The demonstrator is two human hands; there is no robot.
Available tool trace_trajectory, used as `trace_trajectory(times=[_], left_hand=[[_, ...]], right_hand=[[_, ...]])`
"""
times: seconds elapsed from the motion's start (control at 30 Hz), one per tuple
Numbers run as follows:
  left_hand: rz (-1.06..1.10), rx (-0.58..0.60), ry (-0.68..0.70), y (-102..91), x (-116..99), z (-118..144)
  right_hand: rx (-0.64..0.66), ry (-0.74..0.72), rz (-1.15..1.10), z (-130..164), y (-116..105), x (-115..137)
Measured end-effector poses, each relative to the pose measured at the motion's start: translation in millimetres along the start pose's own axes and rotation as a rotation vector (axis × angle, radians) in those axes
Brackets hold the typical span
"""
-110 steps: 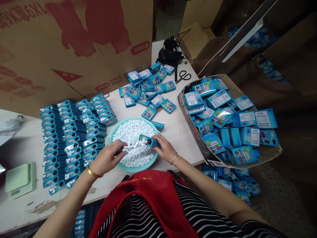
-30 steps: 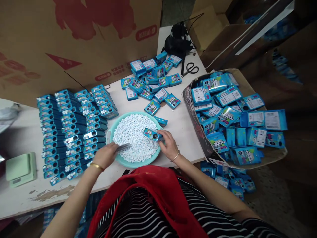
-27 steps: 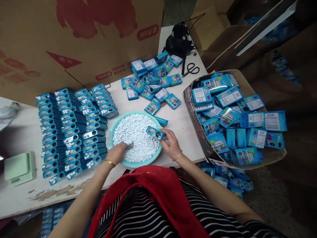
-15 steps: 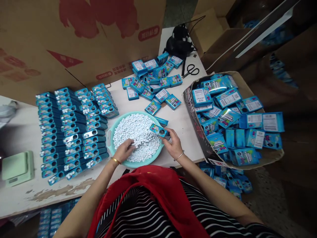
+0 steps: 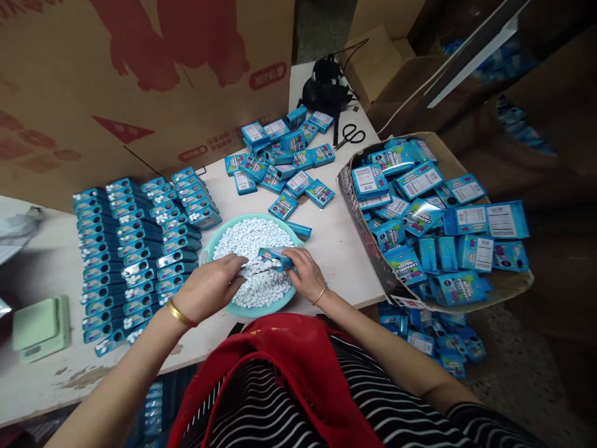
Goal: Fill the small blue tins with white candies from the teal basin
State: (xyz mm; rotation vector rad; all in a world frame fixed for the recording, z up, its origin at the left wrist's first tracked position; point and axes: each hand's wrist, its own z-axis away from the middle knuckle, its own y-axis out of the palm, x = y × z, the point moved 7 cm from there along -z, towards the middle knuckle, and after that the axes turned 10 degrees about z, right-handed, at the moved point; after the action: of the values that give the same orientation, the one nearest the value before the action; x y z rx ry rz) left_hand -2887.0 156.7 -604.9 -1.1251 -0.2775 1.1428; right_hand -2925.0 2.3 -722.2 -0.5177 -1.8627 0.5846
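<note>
Pack [image 5: 271,256], blue, is in the right hand [image 5: 304,272], tilted over a pale green tub [image 5: 261,312] full of white candies [image 5: 252,239]. The right grip is closed on the pack's right end. Across the tub, the left hand [image 5: 212,287] has a narrow grip on a scoop [image 5: 243,274], mostly hidden; candies lie in a line from its fingertips to the pack's lower side. Tub and hands are at a white bench [image 5: 340,249]. Left of the tub are standing packs [image 5: 172,256] in four close rows, many with candies on top. Behind it, loose packs [image 5: 283,205] lie piled, scissors [image 5: 351,135] near them. More packs fill a carton [image 5: 360,227] on the right. At far left is a scale [image 5: 41,326].
</note>
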Motion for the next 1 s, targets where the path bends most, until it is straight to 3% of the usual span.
trace_trajectory(times=[0.13, 0.23, 0.33, 0.4, 0.47, 0.53, 0.63, 0.73, 0.83, 0.9, 1.0], left_hand=[[-0.267, 0.091, -0.096, -11.5, -32, -1], [-0.343, 0.100, -0.081, -18.2, -51, 1], [-0.316, 0.057, -0.085, -21.3, -40, 7], [-0.275, -0.012, -0.131, -17.8, -8, 11], [-0.241, -0.037, -0.204, -1.4, 36, 14], [-0.220, 0.033, -0.274, 30.9, 81, 12], [-0.053, 0.089, -0.276, 85.9, 116, -4], [0.177, 0.004, -0.218, 126.1, 112, -35], [0.264, -0.052, -0.190, 151.6, 97, -61], [0.312, -0.075, -0.187, 159.1, 92, -69], [0.377, -0.096, -0.170, 155.3, 91, -63]], right_hand=[[0.000, -0.022, -0.017, 2, 5, 4], [-0.002, -0.023, -0.030, 2, 5, 5], [-0.014, -0.005, -0.033, 2, 1, 3], [-0.031, 0.016, -0.038, 2, -4, -1], [-0.054, 0.045, -0.048, 3, -10, -7], [-0.072, 0.082, -0.056, 4, -16, -14], [-0.088, 0.132, -0.066, 5, -24, -23], [-0.097, 0.173, -0.078, 5, -30, -28], [-0.103, 0.225, -0.075, 6, -33, -31], [-0.106, 0.259, -0.077, 6, -34, -32], [-0.094, 0.291, -0.084, 6, -33, -34]])
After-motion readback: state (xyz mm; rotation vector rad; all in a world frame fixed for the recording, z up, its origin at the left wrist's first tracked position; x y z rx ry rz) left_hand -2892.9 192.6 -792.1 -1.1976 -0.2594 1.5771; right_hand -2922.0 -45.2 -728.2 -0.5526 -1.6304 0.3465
